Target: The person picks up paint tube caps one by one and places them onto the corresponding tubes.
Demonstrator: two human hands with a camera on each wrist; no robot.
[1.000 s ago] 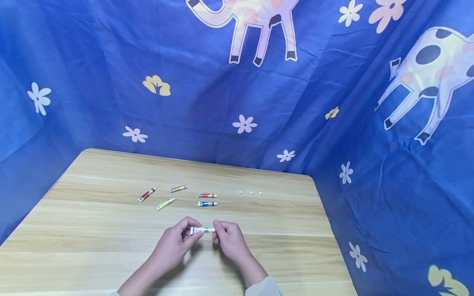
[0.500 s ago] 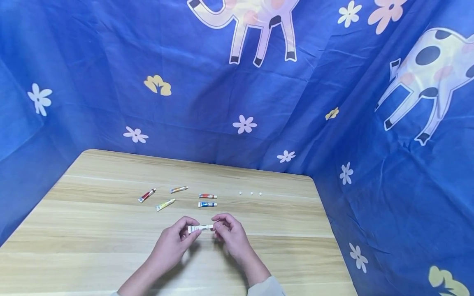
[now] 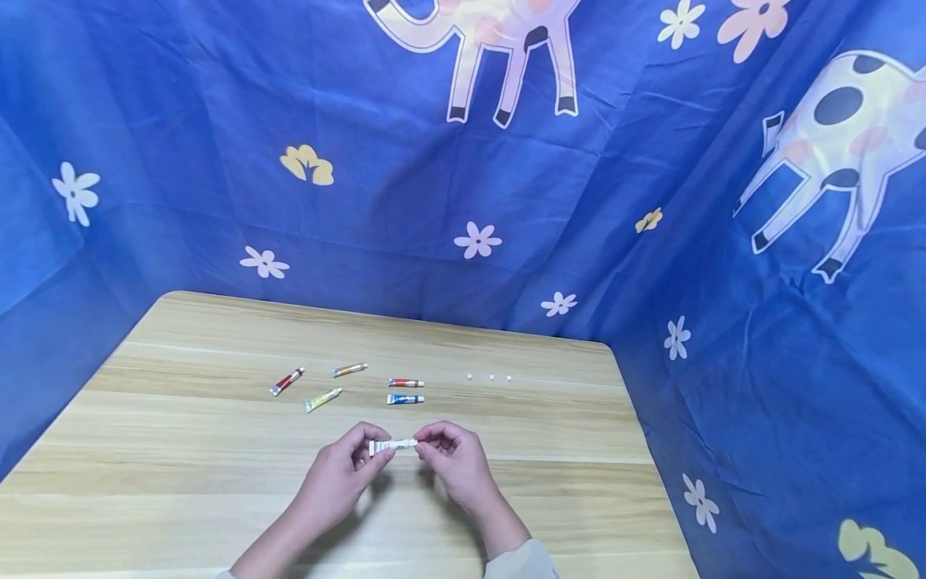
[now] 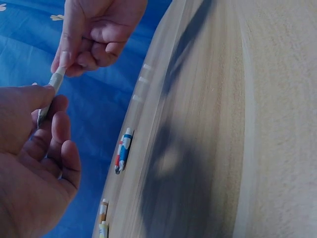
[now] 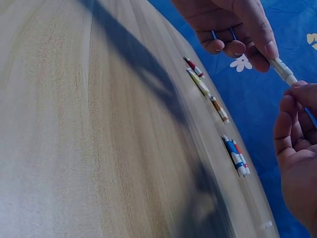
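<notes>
Tube [image 3: 392, 445], white and small, sat above the surface [image 3: 181, 458] between my hands: my left grip [image 3: 340, 473] pinched its body near the flat end, my right grip [image 3: 454, 466] its narrow tip. Farther out lay a blue tube [image 3: 405, 399] and a yellow tube [image 3: 323, 400], then a red tube [image 3: 403, 383], a dark red tube [image 3: 287, 382], three white bits [image 3: 491, 377] rightward, and a brown tube [image 3: 350, 370]. Blue cloth [image 3: 405, 185] hung behind.
</notes>
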